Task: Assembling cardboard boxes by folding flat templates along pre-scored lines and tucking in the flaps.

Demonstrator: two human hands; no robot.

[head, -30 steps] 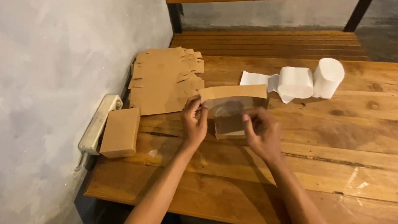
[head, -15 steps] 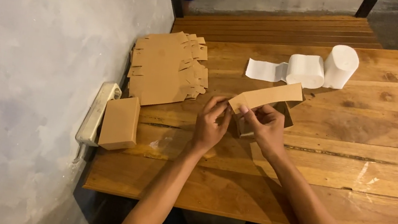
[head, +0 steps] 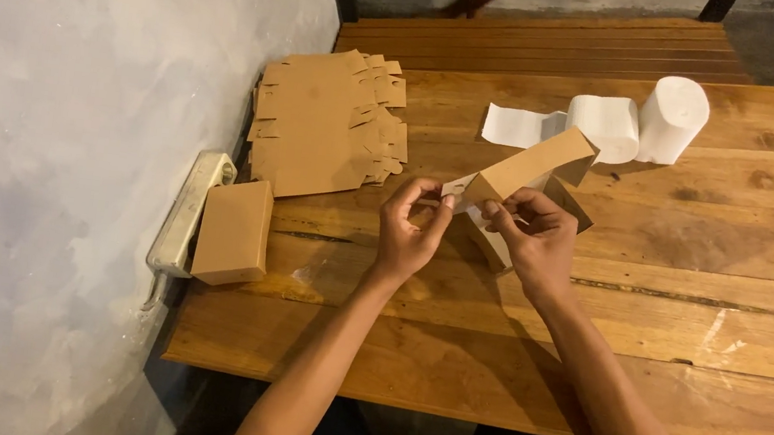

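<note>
- Head view: the left hand (head: 409, 235) and the right hand (head: 534, 240) meet above the brown plank wooden table (head: 651, 309), both closed on a partly folded brown cardboard box with a pale inner side (head: 528, 174).
- The left hand's thumb and forefinger pinch a small pale flap at the near-left end of the cardboard box; the remaining fingers curl under it.
- The right hand grips the box's near edge from the right, fingers bent over the cardboard, thumb on top.
- The cardboard box is held tilted, its long brown panel rising up and to the right; whether its lower corner rests on the wooden table is hard to tell, as the hands cover it.
- Left of the cardboard box and farther back, a stack of flat, die-cut brown cardboard blanks (head: 325, 121) lies on the wooden table, close to the grey plaster wall (head: 75, 110).
- Near-left of the cardboard box, well apart from it, a finished closed brown cardboard carton (head: 233, 230) sits at the table's left edge.
- Just beside that carton, against the wall, a white power strip (head: 189, 213) lies lengthwise.
- Behind the cardboard box, two white paper rolls (head: 639, 126) stand side by side, touching; a loose white paper strip (head: 516, 125) trails left from the nearer one.
- Farther back, beyond the wooden table, a slatted wooden bench (head: 546, 40) runs across.
</note>
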